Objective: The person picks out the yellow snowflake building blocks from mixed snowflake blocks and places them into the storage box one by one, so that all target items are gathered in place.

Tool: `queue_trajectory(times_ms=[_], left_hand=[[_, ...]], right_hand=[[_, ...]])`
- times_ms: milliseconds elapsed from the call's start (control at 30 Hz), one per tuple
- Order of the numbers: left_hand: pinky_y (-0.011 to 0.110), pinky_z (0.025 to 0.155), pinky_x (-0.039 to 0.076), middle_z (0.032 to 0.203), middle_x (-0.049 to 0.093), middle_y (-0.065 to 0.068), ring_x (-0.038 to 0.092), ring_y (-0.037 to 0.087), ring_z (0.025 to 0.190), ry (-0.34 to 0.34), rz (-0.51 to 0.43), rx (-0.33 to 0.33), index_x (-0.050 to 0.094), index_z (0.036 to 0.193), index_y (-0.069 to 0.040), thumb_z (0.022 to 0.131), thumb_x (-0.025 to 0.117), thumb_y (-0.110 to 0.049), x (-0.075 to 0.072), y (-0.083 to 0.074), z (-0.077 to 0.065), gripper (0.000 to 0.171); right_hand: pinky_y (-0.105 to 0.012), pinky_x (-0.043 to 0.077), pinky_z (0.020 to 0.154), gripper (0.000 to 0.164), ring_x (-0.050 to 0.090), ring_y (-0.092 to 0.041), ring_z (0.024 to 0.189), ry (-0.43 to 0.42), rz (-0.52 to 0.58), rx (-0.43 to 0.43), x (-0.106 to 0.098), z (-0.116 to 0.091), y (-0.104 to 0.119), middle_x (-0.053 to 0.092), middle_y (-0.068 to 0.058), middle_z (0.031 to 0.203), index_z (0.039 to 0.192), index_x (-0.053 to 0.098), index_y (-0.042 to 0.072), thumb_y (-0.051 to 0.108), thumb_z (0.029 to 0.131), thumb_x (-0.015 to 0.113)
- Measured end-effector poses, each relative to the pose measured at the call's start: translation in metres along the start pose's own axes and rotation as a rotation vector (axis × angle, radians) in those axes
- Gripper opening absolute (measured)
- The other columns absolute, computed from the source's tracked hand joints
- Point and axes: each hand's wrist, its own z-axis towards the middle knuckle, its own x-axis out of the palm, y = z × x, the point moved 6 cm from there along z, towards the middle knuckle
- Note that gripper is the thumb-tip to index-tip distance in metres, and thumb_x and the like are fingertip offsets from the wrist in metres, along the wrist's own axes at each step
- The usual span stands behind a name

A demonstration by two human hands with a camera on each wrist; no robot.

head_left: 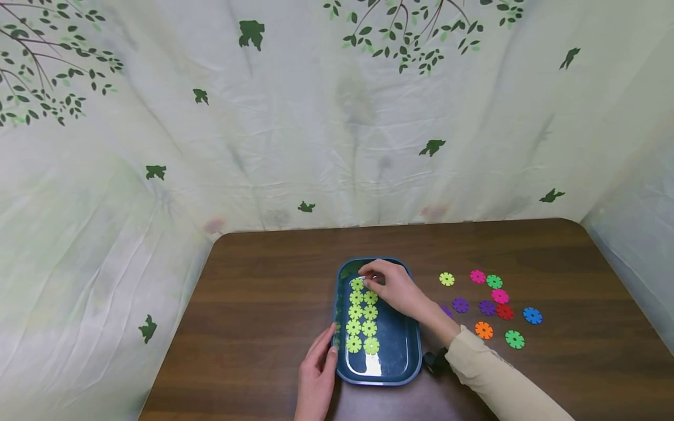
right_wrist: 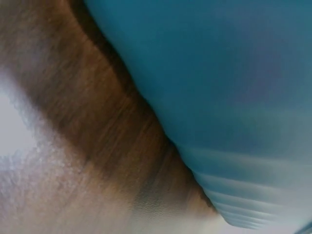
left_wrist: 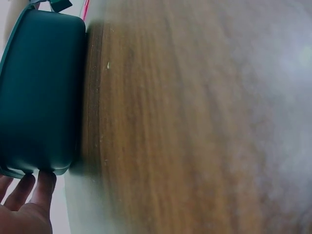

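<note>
A blue tray (head_left: 396, 351) stands on the table, holding two columns of yellow-green flower-shaped discs (head_left: 355, 311) along its left half. My left hand (head_left: 316, 374) touches the tray's left side with fingertips and thumb, the fingers fairly straight. In the left wrist view, the fingers (left_wrist: 44, 187) meet the tray's dark outer wall (left_wrist: 41, 92). Over the tray's far end, my right hand (head_left: 392, 286) reaches in with bent fingers, above the top of the right column. Whether a disc sits between its fingertips is hidden. The right wrist view shows the tray's outer wall (right_wrist: 219, 73), blurred.
Right of the tray, loose flower discs lie scattered: one yellow-green disc (head_left: 446, 279), an orange disc (head_left: 484, 330), a blue disc (head_left: 532, 316), a red disc (head_left: 504, 311), plus pink, purple and green ones. A printed curtain (head_left: 316, 117) hangs behind the brown table (head_left: 263, 316).
</note>
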Motion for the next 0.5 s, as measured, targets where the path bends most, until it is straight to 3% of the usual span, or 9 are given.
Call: queue_trajectory(times_ms=[200,500], left_hand=[[0.037,0.107,0.040,0.137,0.056,-0.003,0.048,0.016,0.130,-0.001,-0.007,0.008,0.062,0.134,-0.024,0.097,0.059,-0.004,0.000,0.000,0.000,0.043],[0.039,0.107,0.040,0.138,0.056,-0.002,0.048,0.018,0.130,-0.001,-0.002,0.016,0.062,0.135,-0.022,0.097,0.059,-0.005,0.000,0.001,0.000,0.043]], right_hand=[[-0.034,0.056,0.086,0.023,0.063,-0.016,0.096,-0.044,0.072,-0.018,-0.007,-0.006,0.006,0.067,-0.007,0.112,0.116,0.068,0.012,0.011,0.093,0.068],[-0.037,0.057,0.086,0.022,0.062,-0.010,0.092,-0.106,0.061,0.007,-0.020,-0.027,0.006,0.067,-0.004,0.109,0.112,0.069,0.017,0.010,0.091,0.070]])
